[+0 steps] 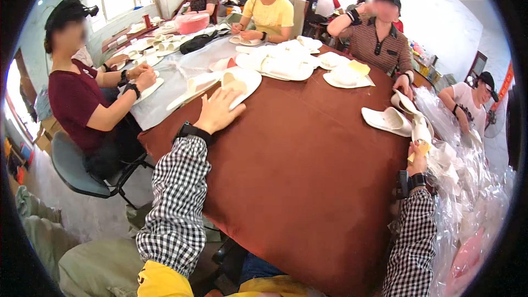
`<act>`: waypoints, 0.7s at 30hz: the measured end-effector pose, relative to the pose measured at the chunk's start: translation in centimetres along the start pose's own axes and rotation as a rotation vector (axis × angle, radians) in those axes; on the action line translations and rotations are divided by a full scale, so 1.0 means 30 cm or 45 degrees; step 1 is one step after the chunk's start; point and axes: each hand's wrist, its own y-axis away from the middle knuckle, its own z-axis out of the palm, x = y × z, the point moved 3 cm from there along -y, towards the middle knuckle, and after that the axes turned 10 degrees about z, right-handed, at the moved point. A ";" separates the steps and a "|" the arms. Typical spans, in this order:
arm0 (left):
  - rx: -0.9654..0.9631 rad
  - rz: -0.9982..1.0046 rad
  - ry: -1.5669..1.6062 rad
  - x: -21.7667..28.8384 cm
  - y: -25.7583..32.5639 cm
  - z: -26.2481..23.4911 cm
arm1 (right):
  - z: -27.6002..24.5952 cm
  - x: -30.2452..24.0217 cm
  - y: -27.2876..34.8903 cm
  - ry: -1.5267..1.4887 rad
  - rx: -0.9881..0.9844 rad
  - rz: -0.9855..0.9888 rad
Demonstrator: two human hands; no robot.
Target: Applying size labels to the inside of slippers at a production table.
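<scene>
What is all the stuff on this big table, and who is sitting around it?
table: one, brown cloth, fills the middle.
white slippers: too many to count, piled at the far middle of the table.
white slipper pair: lying at the right edge.
clear plastic bags: a heap, right of the table.
pink bowl: one, far left end.
black bag: one, far left part of the table.
co-workers: several seated around the table, dark caps.
left hand: checked sleeve, black wrist device, fingers spread on a white slipper.
right hand: checked sleeve, holding a yellow piece near the bags.
</scene>
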 end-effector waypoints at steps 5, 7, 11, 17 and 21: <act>0.017 0.081 -0.261 0.132 -0.021 0.032 | 0.034 -0.017 0.152 -0.023 -0.145 0.063; 0.041 0.070 -0.349 0.153 -0.014 0.020 | 0.049 -0.030 0.283 -0.190 -0.363 0.127; -0.039 0.108 -0.178 0.257 -0.039 0.024 | 0.105 -0.076 0.537 -0.166 -0.289 0.279; -0.052 0.446 0.193 0.601 -0.095 0.011 | 0.184 -0.102 1.026 -0.014 -0.555 0.643; -0.046 0.428 0.812 0.805 -0.143 -0.013 | 0.245 -0.125 1.256 0.222 -1.013 1.172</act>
